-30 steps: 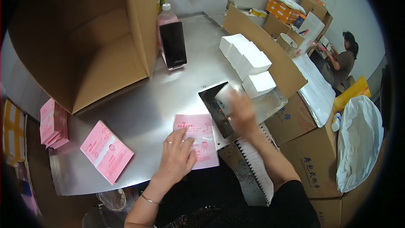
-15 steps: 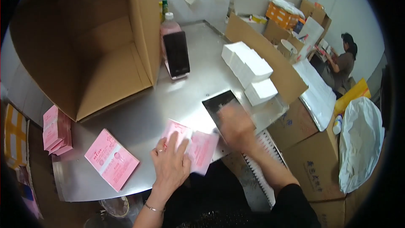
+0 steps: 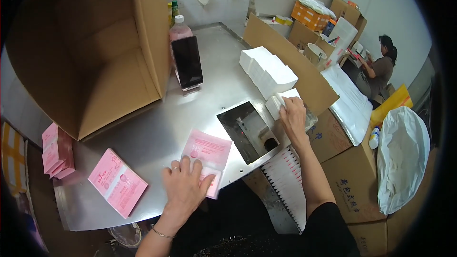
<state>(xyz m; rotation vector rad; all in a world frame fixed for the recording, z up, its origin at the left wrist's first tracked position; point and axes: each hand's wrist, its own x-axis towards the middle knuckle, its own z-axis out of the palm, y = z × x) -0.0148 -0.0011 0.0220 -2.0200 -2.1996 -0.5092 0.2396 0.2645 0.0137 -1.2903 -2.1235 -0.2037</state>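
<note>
My left hand (image 3: 184, 188) lies flat, fingers spread, on a pink flat carton (image 3: 207, 158) at the near edge of the steel table (image 3: 157, 133). My right hand (image 3: 293, 114) reaches out to the right and grips a small white packet (image 3: 277, 102) at the front of a stack of white packets (image 3: 267, 70). A rectangular dark opening (image 3: 247, 131) in the table lies between the two hands. A pile of pink flat cartons (image 3: 117, 188) rests to the left of my left hand.
A big open cardboard box (image 3: 90, 52) lies on its side at the left. A dark phone (image 3: 187, 62) leans on a pink bottle (image 3: 179, 29). Pink cartons (image 3: 56, 150) stand at the table's left edge. Cardboard boxes (image 3: 352, 181), a white bag (image 3: 402, 157) and another person (image 3: 378, 69) are to the right.
My right hand has gone from over the pink carton out to the white packets on the right and taken hold of one. My left hand stays on the pink carton.
</note>
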